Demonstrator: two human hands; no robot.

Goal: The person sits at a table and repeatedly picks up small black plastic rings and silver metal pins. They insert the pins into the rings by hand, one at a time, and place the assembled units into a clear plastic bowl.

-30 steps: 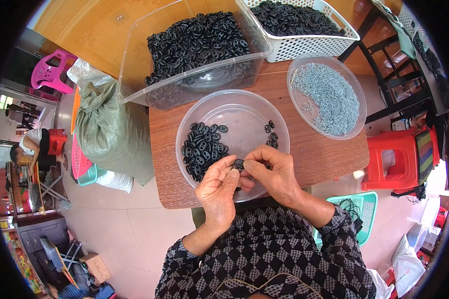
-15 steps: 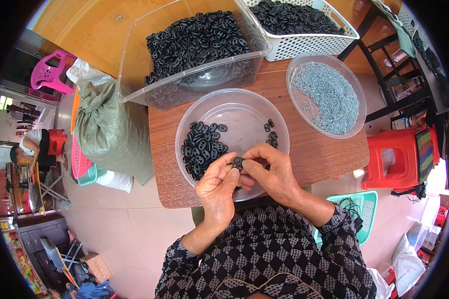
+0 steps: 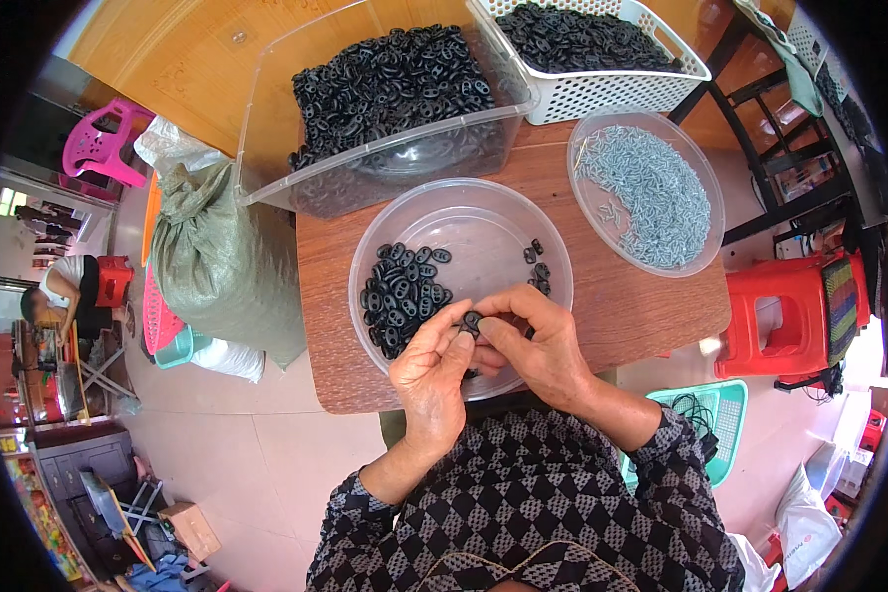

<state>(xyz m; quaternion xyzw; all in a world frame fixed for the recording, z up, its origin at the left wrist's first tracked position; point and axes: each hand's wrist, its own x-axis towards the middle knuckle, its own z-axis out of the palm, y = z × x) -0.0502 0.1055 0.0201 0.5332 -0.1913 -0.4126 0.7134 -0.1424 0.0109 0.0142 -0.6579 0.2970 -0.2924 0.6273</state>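
Note:
Both hands meet over the near rim of a round clear plastic tub [image 3: 461,197]. Between their fingertips is a small black oval plastic piece with two holes [image 3: 473,321]. My left hand [image 3: 431,367] pinches it from the left, palm partly turned up. My right hand [image 3: 535,345] grips it from the right with thumb and forefinger. Many like black pieces [image 3: 401,296] lie heaped in the tub's left side, and a smaller group [image 3: 537,266] lies along its right side. My right hand hides part of that group.
A large clear bin [image 3: 266,158] and a white basket [image 3: 602,94], both full of black pieces, stand at the back. Small silvery screws fill a round tray [image 3: 590,212] on the wooden table [image 3: 641,306]. Left stands a green sack [image 3: 227,266]; right, a red stool [image 3: 760,326].
Both hands stay over the tub, fingers pinched on the black piece, with only a slight shift of the fingertips. The whole view has moved very slightly.

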